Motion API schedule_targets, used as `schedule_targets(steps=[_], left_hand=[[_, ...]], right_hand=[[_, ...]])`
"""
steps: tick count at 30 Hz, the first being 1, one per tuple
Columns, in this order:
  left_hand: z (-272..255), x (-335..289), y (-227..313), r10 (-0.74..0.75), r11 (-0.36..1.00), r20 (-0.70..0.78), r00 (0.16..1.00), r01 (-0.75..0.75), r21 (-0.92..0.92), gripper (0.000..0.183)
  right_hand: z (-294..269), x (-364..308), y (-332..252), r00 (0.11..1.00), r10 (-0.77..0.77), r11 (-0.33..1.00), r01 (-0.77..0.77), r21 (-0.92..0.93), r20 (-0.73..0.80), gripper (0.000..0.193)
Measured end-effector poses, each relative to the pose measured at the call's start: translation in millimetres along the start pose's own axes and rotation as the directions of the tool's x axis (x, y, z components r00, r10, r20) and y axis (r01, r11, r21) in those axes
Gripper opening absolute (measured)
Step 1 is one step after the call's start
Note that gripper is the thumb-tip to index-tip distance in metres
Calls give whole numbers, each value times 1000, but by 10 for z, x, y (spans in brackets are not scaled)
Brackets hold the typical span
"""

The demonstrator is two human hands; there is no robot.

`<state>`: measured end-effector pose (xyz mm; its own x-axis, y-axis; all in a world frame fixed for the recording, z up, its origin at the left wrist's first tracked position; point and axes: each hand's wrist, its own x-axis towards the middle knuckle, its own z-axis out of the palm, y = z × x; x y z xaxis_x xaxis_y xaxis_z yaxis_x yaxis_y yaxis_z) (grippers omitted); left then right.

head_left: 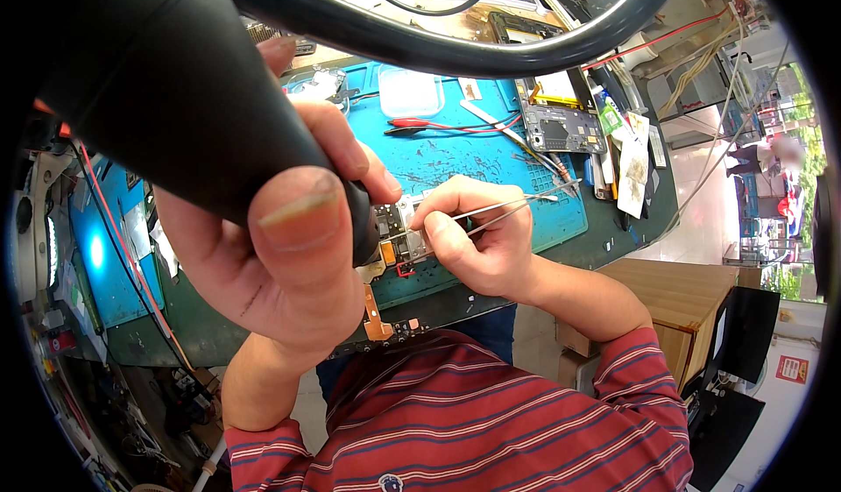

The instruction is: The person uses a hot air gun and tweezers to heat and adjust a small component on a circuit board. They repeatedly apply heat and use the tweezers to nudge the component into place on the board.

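My left hand [293, 269] is wrapped around a thick black hot-air gun [201, 115], which slants from the upper left down toward a small circuit board [405, 245]. The gun's tip and part of the board are hidden behind my fingers and the handle. Between thumb and fingers, my right hand [482, 238] pinches thin metal tweezers [526, 201] just to the right of the board. Their points are hard to make out against it. An orange flex cable [375, 321] hangs below the board near the bench's front edge.
A thick black hose [438, 49] arches across the top. On the blue mat [455, 163] lie a clear plastic box [410, 91] and red and black clip leads [420, 126]. An opened device [561, 128] stands at the right, beside tools. Another person [766, 155] is far off right.
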<state>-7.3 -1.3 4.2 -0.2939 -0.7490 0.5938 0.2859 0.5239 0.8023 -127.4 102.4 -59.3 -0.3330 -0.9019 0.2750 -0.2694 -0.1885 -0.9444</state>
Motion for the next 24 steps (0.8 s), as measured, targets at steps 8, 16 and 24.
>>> schedule_targets(steps=[8, 16, 24], left_hand=[[11, -5, -15, 12, 1000, -12, 1000, -12, 14, 72], [16, 3, -11, 16, 1000, -11, 1000, -16, 6, 72], [4, 9, -23, 15, 1000, 12, 1000, -15, -14, 73]], right_hand=[[1, -2, -7, 1000, 7, 1000, -7, 10, 0, 7], [3, -2, -9, 1000, 13, 1000, -13, 28, 3, 7], [3, -6, -9, 1000, 14, 1000, -14, 22, 1, 7]])
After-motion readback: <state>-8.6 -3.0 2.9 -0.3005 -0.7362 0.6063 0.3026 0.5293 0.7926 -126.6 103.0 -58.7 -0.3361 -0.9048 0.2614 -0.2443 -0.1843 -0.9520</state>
